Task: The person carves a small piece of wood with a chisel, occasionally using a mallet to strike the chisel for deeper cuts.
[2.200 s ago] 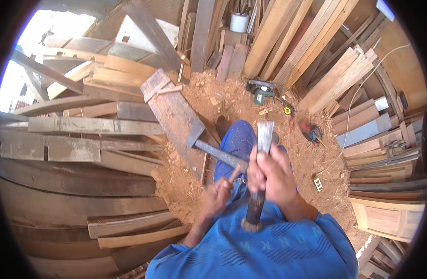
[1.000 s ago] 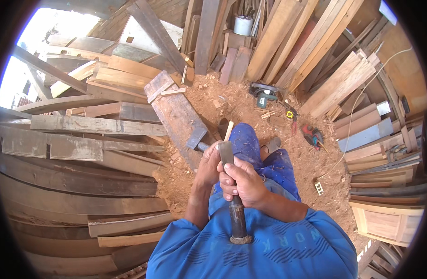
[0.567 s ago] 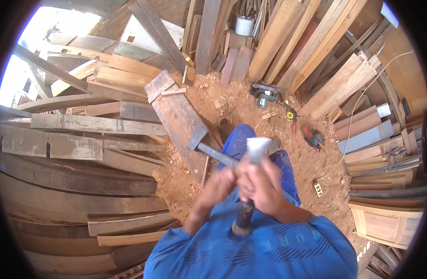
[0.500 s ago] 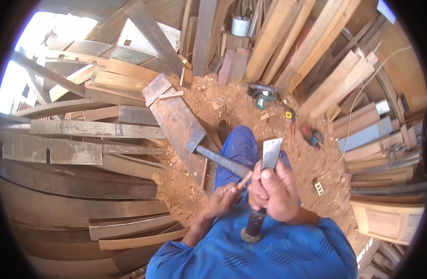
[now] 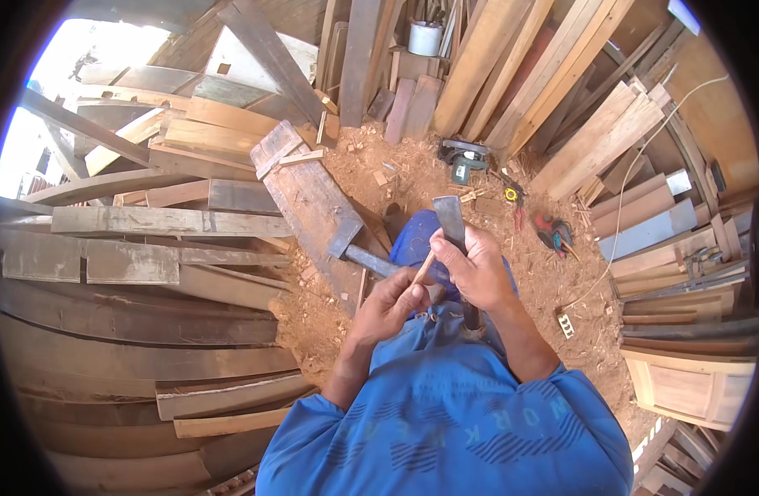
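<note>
My right hand (image 5: 484, 269) is wrapped round a chisel (image 5: 451, 221) with a wide flat steel blade. The blade points away from me and the dark handle runs back toward my lap. Between the fingers of my left hand (image 5: 388, 304) is a thin stick of wood (image 5: 426, 263), its far end close beside the chisel blade. Whether stick and blade touch, I cannot tell. A hammer (image 5: 345, 236) with a grey head lies on the worn wooden board (image 5: 301, 194), and its grey handle slants toward my left hand, which hides the end.
Beyond my knees, a green power saw (image 5: 462, 164), a yellow tape measure (image 5: 510, 195) and red-handled tools (image 5: 553, 235) lie on the sawdust. A white socket strip (image 5: 565, 326) with a cord lies at right. Stacked planks (image 5: 140, 322) crowd the left; upright boards (image 5: 483, 70) stand at the back.
Both hands have moved farther from my body, up the picture. The chisel has turned, its bright blade face now darker, and the wood stick shows more fully beside it.
</note>
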